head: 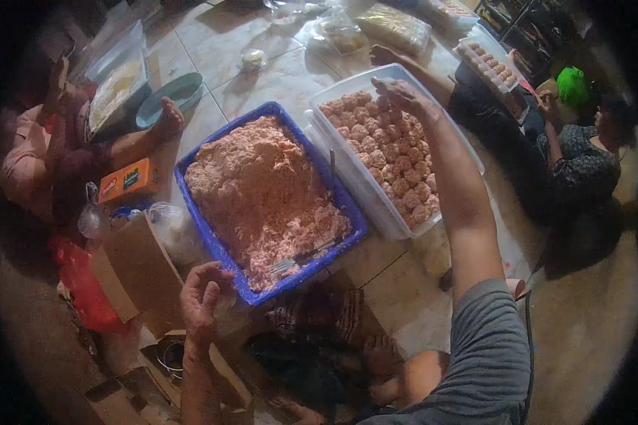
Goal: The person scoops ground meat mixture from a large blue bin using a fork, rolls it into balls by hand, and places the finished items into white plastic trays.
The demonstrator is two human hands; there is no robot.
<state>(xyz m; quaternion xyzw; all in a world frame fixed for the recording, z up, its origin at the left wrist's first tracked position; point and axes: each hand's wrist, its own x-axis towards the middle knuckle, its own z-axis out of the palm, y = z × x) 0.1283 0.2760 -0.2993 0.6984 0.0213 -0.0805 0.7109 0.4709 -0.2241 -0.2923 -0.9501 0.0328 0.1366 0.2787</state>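
A blue plastic tray holds a large heap of pinkish, crumbly mixture. In its near right corner lies a fork, and a metal handle stands up by the right side. My left hand is beside the tray's near left edge, fingers bent and apart, with nothing seen in it. To the right is a clear plastic box with rows of round, rough balls. Over the box's far part reaches my right hand, palm down; whether its fingers touch or hold a ball is unclear.
An open cardboard box, an orange package and a green basin lie left. Bags and a small wrapped roll are beyond. People sit on both sides; the right one is near another box of balls.
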